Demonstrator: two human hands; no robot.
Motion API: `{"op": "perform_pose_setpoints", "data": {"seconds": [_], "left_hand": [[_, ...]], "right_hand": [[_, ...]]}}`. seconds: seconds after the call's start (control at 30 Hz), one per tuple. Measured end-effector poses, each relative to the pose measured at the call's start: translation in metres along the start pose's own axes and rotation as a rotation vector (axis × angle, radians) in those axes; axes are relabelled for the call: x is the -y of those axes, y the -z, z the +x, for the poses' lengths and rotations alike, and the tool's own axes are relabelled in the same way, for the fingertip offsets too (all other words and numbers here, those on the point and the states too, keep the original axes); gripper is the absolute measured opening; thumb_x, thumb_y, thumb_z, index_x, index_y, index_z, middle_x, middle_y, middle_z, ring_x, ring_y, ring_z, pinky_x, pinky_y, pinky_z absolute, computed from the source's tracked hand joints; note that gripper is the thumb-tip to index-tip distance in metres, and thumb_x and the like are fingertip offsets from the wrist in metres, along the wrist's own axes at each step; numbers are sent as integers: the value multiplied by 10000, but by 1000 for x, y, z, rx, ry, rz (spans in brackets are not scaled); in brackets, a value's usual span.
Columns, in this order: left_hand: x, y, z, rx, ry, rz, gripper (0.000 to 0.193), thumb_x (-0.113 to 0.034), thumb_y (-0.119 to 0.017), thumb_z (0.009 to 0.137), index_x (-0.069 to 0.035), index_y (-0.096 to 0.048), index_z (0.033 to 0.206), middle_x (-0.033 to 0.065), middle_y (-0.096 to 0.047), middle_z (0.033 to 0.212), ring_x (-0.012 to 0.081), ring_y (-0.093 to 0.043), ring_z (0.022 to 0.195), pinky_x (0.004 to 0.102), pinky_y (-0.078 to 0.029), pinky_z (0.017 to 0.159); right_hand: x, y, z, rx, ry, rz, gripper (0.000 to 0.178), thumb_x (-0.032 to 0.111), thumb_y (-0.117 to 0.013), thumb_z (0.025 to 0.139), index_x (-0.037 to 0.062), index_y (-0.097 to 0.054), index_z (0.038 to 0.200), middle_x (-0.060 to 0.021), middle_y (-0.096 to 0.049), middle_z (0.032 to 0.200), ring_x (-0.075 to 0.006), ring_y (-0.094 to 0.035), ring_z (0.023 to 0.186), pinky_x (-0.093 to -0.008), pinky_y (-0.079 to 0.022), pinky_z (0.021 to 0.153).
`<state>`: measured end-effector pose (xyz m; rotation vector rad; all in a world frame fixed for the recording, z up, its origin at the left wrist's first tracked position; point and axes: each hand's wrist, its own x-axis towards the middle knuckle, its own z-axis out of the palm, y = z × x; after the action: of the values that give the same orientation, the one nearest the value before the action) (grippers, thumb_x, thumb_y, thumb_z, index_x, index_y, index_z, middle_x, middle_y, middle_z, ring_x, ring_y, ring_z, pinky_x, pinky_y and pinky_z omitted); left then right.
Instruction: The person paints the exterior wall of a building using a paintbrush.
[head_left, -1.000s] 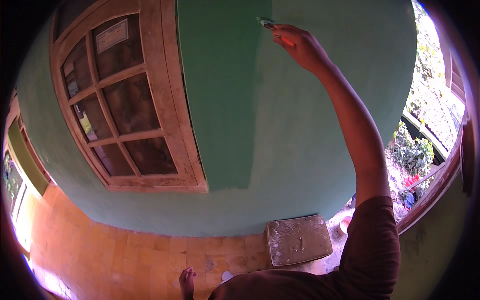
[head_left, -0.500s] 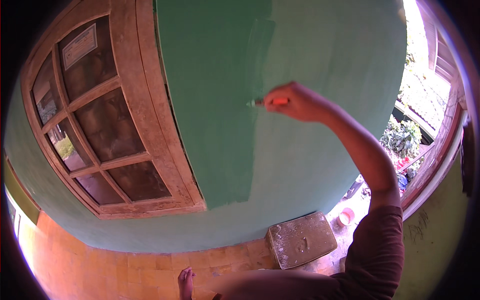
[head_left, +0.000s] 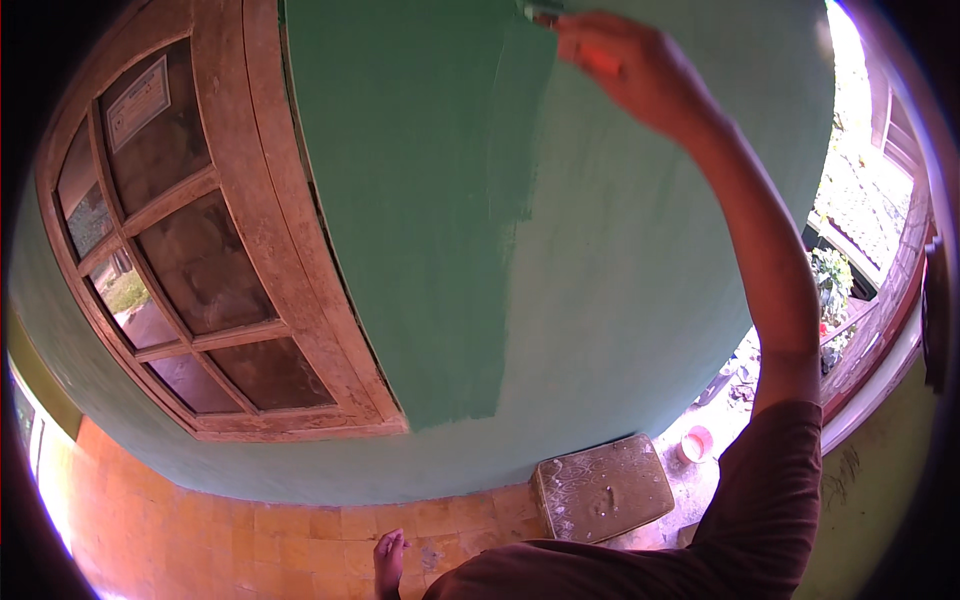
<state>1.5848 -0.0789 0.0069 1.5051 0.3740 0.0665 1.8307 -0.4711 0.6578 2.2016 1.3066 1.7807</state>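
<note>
Near the top of the view, my right hand (head_left: 632, 72) is closed round the orange handle of a paintbrush (head_left: 600, 62). The brush's tip points left and meets the wall at the upper end of a darker green painted area (head_left: 420, 230). To the right of that area the wall (head_left: 640, 260) is a paler green, and the border between them is uneven. Down at the lower edge my left hand (head_left: 389, 550) hangs low over the floor, its fingers curled in and nothing visible in them.
A wooden-framed window (head_left: 262, 210) with several panes stands left of the paint. Against the wall's foot rests a worn brown box-like thing (head_left: 606, 488), with a small pinkish bucket (head_left: 694, 445) beyond it. Orange tiles (head_left: 280, 545) cover the floor. Bright outdoor plants (head_left: 832, 285) show at right.
My right hand has moved up the wall with the paintbrush, and more dark green shows along the upper right border. The view has shifted slightly. My left hand remains low and curled.
</note>
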Motion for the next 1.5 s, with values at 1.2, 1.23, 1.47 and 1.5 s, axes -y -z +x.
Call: {"op": "perform_pose_setpoints", "data": {"seconds": [1.2,1.23,1.47,1.5], "left_hand": [[-19,-22,3,-65,10,51,233,-157,-555,954,19,-616,1093,69,-625,849,139,-589,820,273,-468,771],[-21,-21,4,-59,4,27,233,-153,-556,953,21,-615,1096,71,-624,858,140,-589,828,272,-469,779],[-13,-12,3,-59,-13,31,270,-255,-572,947,-52,-624,1117,15,-622,840,83,-553,783,231,-391,661],[-14,-11,2,-56,-17,34,268,-253,-571,947,-54,-625,1119,15,-622,840,83,-551,780,229,-389,658]], "right_hand": [[183,-115,-262,396,-129,452,124,49,-695,766,34,-631,871,-141,-632,1063,-284,-636,962,-375,-553,796],[188,-120,-269,394,-133,453,124,49,-695,766,34,-631,871,-141,-632,1063,-284,-636,962,-375,-553,796],[139,-106,-213,476,-303,600,121,26,-681,788,24,-630,897,-111,-636,957,-286,-626,904,-384,-530,750],[134,-97,-196,402,-272,559,133,20,-691,778,26,-631,896,-110,-638,968,-283,-631,906,-383,-535,747]]}}
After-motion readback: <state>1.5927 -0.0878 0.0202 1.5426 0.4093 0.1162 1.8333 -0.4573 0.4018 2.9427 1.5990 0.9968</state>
